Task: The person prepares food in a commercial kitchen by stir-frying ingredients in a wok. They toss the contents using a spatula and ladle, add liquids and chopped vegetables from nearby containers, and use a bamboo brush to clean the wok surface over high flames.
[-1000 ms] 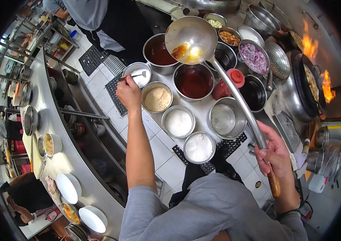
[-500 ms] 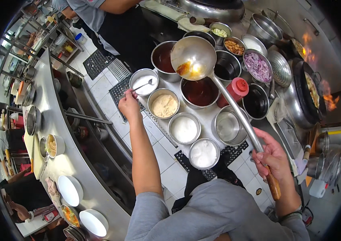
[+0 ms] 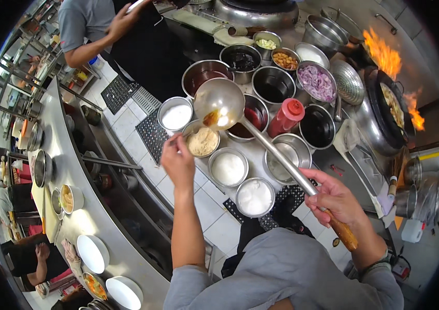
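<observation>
My right hand point(image 3: 335, 195) is wrapped round the handle of a big steel ladle point(image 3: 276, 150) with a wooden end. The ladle's round bowl, wet with brown liquid, hangs over the sauce pots, partly covering a pot of dark red sauce point(image 3: 261, 112). My left hand point(image 3: 178, 165) is pinched at the rim of a steel bowl of beige powder point(image 3: 203, 141). The thin spoon it held a moment ago is mostly hidden by the fingers and bowl rim. Just beyond stands a bowl of white powder point(image 3: 176, 117). Two more white-filled bowls, one granular point(image 3: 228, 169) and one heaped point(image 3: 255, 197), stand nearer me.
A red squeeze bottle point(image 3: 288, 118) stands among pots of dark liquid point(image 3: 318, 126). Sliced purple onion point(image 3: 316, 81) fills a bowl beside a perforated skimmer point(image 3: 347, 82). At right, flames point(image 3: 384, 56) rise by a wok point(image 3: 385, 106). A co-worker point(image 3: 121, 36) stands beyond the pots.
My left hand has moved with the spoon from the white powder to the beige powder's bowl. The ladle has shifted left and lower. Flames at the wok have grown.
</observation>
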`<state>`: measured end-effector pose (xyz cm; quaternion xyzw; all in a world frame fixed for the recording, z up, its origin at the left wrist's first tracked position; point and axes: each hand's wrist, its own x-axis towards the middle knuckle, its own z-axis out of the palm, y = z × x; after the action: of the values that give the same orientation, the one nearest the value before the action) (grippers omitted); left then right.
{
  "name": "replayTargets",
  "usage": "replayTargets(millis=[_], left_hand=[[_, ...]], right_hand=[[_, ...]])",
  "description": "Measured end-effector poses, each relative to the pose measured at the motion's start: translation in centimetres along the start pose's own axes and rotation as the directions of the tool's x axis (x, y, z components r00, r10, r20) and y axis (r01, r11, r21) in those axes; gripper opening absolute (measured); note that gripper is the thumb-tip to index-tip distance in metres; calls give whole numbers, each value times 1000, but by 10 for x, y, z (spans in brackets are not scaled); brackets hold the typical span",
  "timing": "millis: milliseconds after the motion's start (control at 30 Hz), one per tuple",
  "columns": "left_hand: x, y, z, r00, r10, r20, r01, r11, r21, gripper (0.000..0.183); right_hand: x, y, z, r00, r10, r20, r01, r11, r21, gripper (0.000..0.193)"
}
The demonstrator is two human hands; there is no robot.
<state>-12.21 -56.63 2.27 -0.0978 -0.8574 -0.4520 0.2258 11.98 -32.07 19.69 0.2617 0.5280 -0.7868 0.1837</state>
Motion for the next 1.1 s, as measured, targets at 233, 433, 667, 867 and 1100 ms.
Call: replayTargets(millis=[233, 433, 667, 867, 1100], left_hand=[[-22, -33, 34, 996, -66, 56, 66, 998, -12, 20], [-31, -28, 36, 979, -198, 50, 201, 978, -64, 23], [-27, -44, 36, 935, -337, 108, 351, 922, -163, 29], [-22, -68, 19, 867, -487, 108, 488, 782, -388, 31], [-14, 22, -29, 934, -357, 13, 333, 858, -391, 27]], right_hand=[[-4, 7, -4, 998, -19, -63, 19, 1000, -9, 61], [-12, 15, -7, 997, -32, -72, 33, 999, 3, 60], [-21, 16, -11, 996, -44, -76, 47, 998, 35, 61], [-32, 15, -16, 995, -27, -101, 28, 1000, 2, 62], [-36, 24, -28, 1000, 12, -22, -12, 1000, 4, 62]])
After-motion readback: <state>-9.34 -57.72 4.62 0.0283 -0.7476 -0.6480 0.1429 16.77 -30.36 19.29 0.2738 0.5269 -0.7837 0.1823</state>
